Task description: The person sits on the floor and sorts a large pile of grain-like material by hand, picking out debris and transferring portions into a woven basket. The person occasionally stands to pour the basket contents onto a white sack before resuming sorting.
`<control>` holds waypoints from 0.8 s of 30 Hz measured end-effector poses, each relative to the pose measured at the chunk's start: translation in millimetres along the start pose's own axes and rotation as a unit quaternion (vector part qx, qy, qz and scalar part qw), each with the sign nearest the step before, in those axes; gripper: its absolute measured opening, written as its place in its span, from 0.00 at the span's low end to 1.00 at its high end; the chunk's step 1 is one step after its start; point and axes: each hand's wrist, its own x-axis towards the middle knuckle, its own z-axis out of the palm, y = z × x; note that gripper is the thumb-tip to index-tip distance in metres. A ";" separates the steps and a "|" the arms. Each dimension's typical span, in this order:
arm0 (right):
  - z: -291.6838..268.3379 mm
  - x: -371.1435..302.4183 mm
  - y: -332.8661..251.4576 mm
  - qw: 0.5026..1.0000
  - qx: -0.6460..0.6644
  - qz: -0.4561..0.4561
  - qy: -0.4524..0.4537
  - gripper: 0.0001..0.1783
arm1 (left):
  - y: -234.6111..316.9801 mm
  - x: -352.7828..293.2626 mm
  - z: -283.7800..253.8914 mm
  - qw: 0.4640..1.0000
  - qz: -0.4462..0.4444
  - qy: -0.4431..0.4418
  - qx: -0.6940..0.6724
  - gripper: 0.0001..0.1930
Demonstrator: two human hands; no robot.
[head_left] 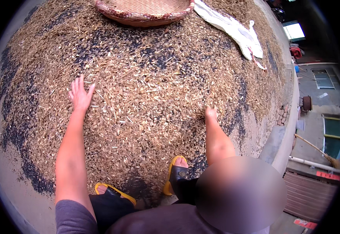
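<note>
At the left the bare grey floor (10, 187) borders the wide spread of husks and straw (146, 97), streaked with dark seeds (25, 167). The left hand (80, 95) lies flat on the chaff, palm down, fingers splayed wide, gripping nothing, forearm stretched straight out. Ahead, a woven basket (144, 11) sits at the far edge, a white cloth sack (236, 31) beside it. The right hand (211, 114) is pushed into the husks, fingers buried, so its grip cannot be told. Yellow sandals (175, 171) stand at the near edge. To the right a raised kerb (290, 128) ends the spread
</note>
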 end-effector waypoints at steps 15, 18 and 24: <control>108.2 -325.8 -164.4 0.704 -0.008 -0.694 -0.147 0.28 | 38.2 -120.1 -25.2 0.899 0.350 -0.216 0.151 0.39; 79.3 -355.5 -112.2 0.590 -0.034 -0.776 -0.218 0.31 | -16.3 -171.2 -49.6 0.874 0.421 -0.214 0.118 0.40; 52.8 -374.6 -88.9 0.561 -0.086 -0.778 -0.270 0.45 | -123.8 -200.2 -77.3 0.981 0.159 0.000 0.109 0.34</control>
